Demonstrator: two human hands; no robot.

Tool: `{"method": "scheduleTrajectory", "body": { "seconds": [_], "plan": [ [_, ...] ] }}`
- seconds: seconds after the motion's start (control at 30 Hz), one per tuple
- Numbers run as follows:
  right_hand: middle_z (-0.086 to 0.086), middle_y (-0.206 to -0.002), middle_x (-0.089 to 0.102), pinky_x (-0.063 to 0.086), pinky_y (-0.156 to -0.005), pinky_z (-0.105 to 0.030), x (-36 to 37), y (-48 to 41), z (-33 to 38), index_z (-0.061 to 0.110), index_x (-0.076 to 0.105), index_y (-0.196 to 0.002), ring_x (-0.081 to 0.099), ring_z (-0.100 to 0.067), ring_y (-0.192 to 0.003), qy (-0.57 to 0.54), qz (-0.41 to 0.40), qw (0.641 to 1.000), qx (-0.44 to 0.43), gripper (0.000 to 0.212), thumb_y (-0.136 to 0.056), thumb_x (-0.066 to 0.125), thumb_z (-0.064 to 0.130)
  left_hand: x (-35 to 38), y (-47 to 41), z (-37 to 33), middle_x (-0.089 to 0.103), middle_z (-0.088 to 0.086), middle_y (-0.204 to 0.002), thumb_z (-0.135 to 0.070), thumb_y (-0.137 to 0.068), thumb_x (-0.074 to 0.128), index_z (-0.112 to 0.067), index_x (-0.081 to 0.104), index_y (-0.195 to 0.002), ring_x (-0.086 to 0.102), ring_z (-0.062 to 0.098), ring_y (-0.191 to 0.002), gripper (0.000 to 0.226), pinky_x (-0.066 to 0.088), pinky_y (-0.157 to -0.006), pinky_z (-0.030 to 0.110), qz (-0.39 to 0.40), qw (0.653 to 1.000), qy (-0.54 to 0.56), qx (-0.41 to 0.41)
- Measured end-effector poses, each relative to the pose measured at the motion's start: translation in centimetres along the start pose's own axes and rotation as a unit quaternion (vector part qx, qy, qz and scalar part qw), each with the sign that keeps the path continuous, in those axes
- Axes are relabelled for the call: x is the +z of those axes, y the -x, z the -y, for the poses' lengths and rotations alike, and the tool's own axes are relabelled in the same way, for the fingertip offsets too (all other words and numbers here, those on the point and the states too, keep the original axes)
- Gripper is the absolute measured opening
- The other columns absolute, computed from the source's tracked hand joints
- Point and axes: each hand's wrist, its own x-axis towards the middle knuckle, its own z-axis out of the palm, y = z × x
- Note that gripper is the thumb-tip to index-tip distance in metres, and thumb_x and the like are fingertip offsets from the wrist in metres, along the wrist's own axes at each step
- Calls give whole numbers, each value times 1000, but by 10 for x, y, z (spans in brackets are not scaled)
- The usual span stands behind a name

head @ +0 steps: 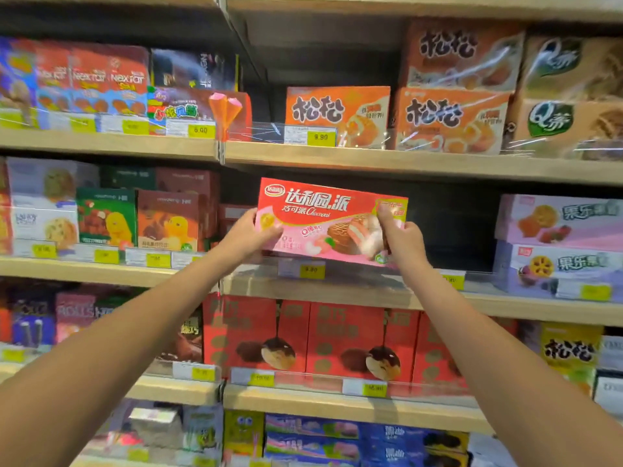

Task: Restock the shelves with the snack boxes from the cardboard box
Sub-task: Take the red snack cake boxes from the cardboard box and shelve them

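Observation:
A red and pink snack box [328, 219] with a chocolate pie picture is held up at the middle shelf [364, 291], in front of a dark gap in the stock. My left hand [247, 235] grips its lower left corner, thumb on the front. My right hand [403, 239] pinches its right end near the top. The box is slightly tilted, its right side lower, and its bottom edge hangs just above the shelf's clear front rail. The cardboard box is not in view.
Purple and pink boxes [559, 244] stand stacked right of the gap, brown and green boxes [168, 220] to its left. Orange boxes [337, 114] fill the shelf above, red boxes [344, 338] the shelf below. Yellow price tags [310, 269] line the shelf edges.

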Motion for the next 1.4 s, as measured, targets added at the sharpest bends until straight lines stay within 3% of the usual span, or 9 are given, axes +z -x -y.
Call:
{"method": "scheduleTrajectory", "body": {
  "seconds": [0.2,0.3,0.4,0.5,0.63,0.77,1.0,1.27,1.4],
  "plan": [
    [6,-96,64,43,-59,-5,-11,-30,-12,14,61,-110,57,4,-81,36,104,991,-75,32,-89,61,39,9,-37,3,49,8,-124,-2,-86,62,-3,33,-134,48,12,-111,56,38,-94,25,-8,998,-51,22],
    [3,-97,65,45,-71,-18,-11,-46,-16,16,62,-104,60,-4,-85,81,125,985,-83,30,-88,61,42,20,-53,13,45,8,-120,0,-87,60,-1,27,-130,46,16,-116,54,38,-98,27,-3,997,-76,-12],
    [0,-92,65,48,-75,-31,-10,-61,-23,20,63,-89,60,-13,-81,151,146,976,-55,31,-87,59,50,29,-68,30,54,9,-121,-9,-89,57,0,40,-122,53,22,-116,38,42,-98,32,-13,991,-124,-56],
    [-1,-86,63,50,-70,-34,-11,-73,-30,16,64,-92,58,-18,-81,228,176,957,-26,27,-88,60,42,35,-79,41,62,16,-119,-12,-88,53,-1,55,-113,58,32,-111,27,48,-94,39,-38,974,-206,-90],
    [-1,-81,61,52,-61,-28,-6,-83,-31,14,58,-97,59,-19,-76,319,185,929,-18,18,-93,56,31,44,-84,44,62,16,-117,-16,-90,53,-3,56,-112,58,35,-108,26,49,-91,41,-68,952,-276,-113],
    [-12,-92,70,58,-80,-34,9,-91,-31,7,59,-101,69,-25,-85,380,164,910,27,28,-95,53,33,47,-94,50,65,16,-111,-12,-87,58,0,60,-106,62,35,-101,22,53,-88,41,-101,953,-242,-151],
    [-13,-116,65,50,-97,-38,37,-102,-31,7,56,-118,64,-25,-106,299,209,926,102,31,-97,51,29,52,-110,47,58,17,-123,-9,-92,54,4,52,-121,55,33,-114,32,45,-92,36,-88,958,-156,-222],
    [-11,-130,56,45,-99,-30,45,-106,-34,8,48,-130,54,-23,-121,248,251,927,128,32,-99,47,17,45,-126,63,61,13,-120,-3,-88,54,4,58,-116,58,28,-109,29,51,-89,38,-43,964,-56,-256],
    [-12,-132,54,46,-95,-29,46,-113,-43,9,47,-130,53,-24,-122,205,258,935,134,34,-97,50,8,57,-125,59,52,9,-118,0,-95,41,2,55,-111,48,22,-108,22,41,-94,34,1,966,-47,-254]
  ]
}}
